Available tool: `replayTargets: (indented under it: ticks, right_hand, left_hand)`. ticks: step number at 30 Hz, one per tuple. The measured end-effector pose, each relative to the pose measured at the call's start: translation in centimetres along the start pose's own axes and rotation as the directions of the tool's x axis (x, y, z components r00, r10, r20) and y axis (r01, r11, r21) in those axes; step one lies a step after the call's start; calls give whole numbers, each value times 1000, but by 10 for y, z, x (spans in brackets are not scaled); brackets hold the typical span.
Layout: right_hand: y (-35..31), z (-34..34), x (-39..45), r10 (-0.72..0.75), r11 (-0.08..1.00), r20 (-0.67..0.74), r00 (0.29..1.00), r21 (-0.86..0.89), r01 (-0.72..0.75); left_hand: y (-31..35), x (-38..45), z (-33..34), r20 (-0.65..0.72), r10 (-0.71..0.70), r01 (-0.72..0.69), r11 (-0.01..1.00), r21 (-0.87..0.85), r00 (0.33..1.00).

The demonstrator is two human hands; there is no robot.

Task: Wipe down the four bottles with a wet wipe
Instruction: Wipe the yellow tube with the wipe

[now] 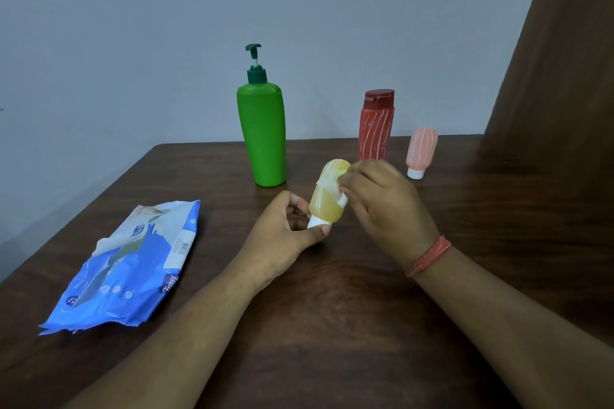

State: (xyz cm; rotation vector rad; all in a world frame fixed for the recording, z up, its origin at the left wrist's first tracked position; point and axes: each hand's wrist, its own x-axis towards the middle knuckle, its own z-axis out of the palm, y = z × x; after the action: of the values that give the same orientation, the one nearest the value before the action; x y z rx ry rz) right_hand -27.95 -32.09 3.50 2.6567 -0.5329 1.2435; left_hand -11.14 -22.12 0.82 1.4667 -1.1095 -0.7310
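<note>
Head view: left hand [282, 236] pinching white cap of yellow bottle [327, 199], held above table [332, 309] near green pump bottle [262, 129]; right hand [382, 202] curled, pressing wet wipe [334, 184] onto it. Red bottle [375, 129], pink bottle [420, 151] behind.

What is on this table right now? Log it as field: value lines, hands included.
surface: dark wooden table
left hand: pinches the white cap of the yellow bottle, cap end down
right hand: presses a white wet wipe against the yellow bottle
green pump bottle: upright, behind the hands
red striped bottle: upright, right of the green one
pink bottle: standing on its white cap, farthest right
blue wet wipe pack: lying flat, left
</note>
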Motion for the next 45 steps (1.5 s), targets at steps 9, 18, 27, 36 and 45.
replayTargets:
  ticks: [9, 18, 27, 36, 45]
  right_hand:
    - [8, -3, 4, 89, 992, -42, 995, -87, -93]
    - [10, -5, 4, 50, 998, -48, 998, -39, -52]
    - [6, -2, 0, -92, 993, 48, 995, -76, 95]
    - [3, 3, -2, -85, 993, 67, 994, -70, 90]
    - [-6, 8, -1, -124, 989, 130, 984, -66, 134]
  left_hand:
    - [2, -1, -1, 31, 38, -41, 993, 109, 999]
    - [3, -5, -2, 20, 105, -106, 955, 278, 994]
    - [3, -4, -1, 0, 59, -57, 964, 260, 998]
    - [11, -7, 3, -45, 73, -61, 969, 238, 996]
    - [11, -5, 1, -109, 74, -52, 979, 195, 991]
